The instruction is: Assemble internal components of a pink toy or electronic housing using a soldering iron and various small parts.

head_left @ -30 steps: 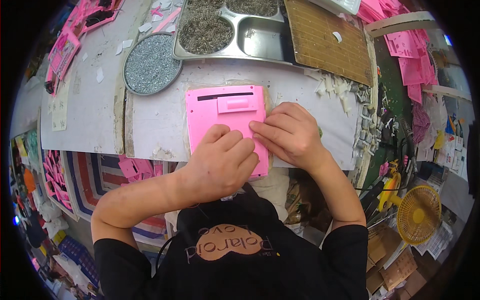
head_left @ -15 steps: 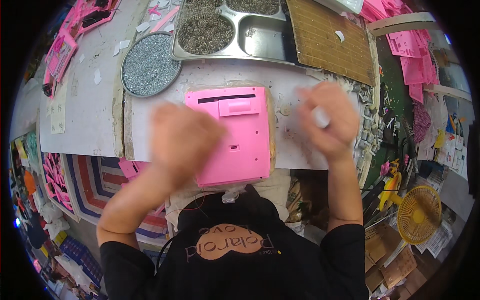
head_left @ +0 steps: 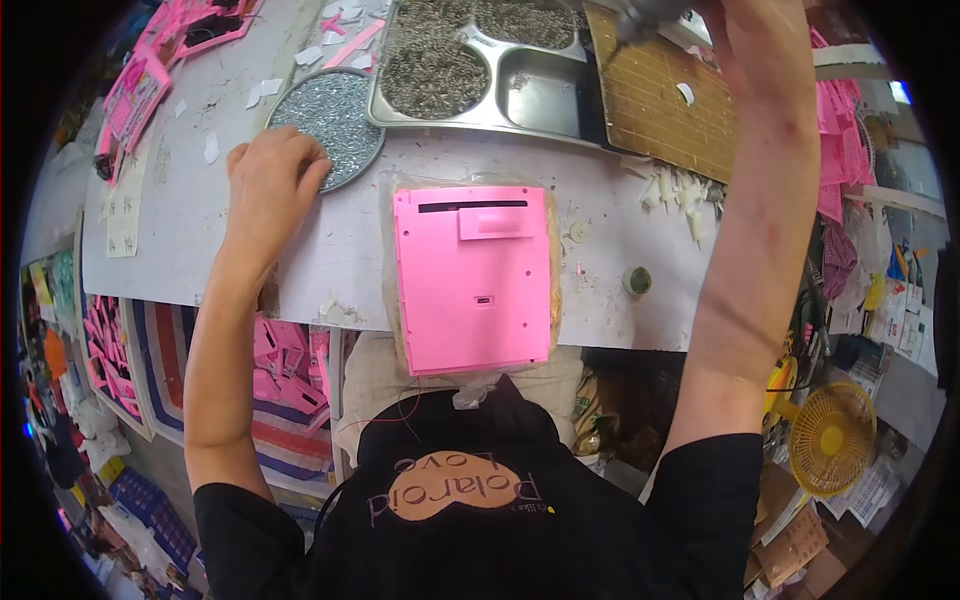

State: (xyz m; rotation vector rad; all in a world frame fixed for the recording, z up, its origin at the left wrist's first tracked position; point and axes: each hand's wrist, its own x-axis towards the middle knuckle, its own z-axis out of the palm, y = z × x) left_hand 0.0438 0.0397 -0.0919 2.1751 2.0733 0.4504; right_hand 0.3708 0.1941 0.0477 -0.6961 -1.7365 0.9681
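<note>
My left hand point(head_left: 275, 180) is at the near-left rim of a round dish point(head_left: 382, 150) of small silvery screws point(head_left: 335, 115). Its fingers are bent together, and whatever is between them is hidden. Far to the right, my right hand point(head_left: 755, 35) reaches up to the top edge of the picture, closed on a dark grey screwdriver point(head_left: 650, 15), blurred and partly cut off, with a thin tip pointing down. Between my arms a pink plastic casing point(head_left: 470, 330) lies flat on a clear plastic bag, with screw holes, a dark slot and a raised block on its upper side.
Beyond the casing stands a metal compartment tray point(head_left: 490, 108) holding many small metal parts. A brown board point(head_left: 660, 110) lies beside it. A small pot with green contents point(head_left: 637, 281) and pale plastic pieces point(head_left: 680, 190) are at the right. Pink assemblies point(head_left: 140, 95) are far left.
My left hand has moved from over the casing to the screw dish. My right hand has gone up and away to the screwdriver; the white thing it held is gone from it, and a small pot stands on the table.
</note>
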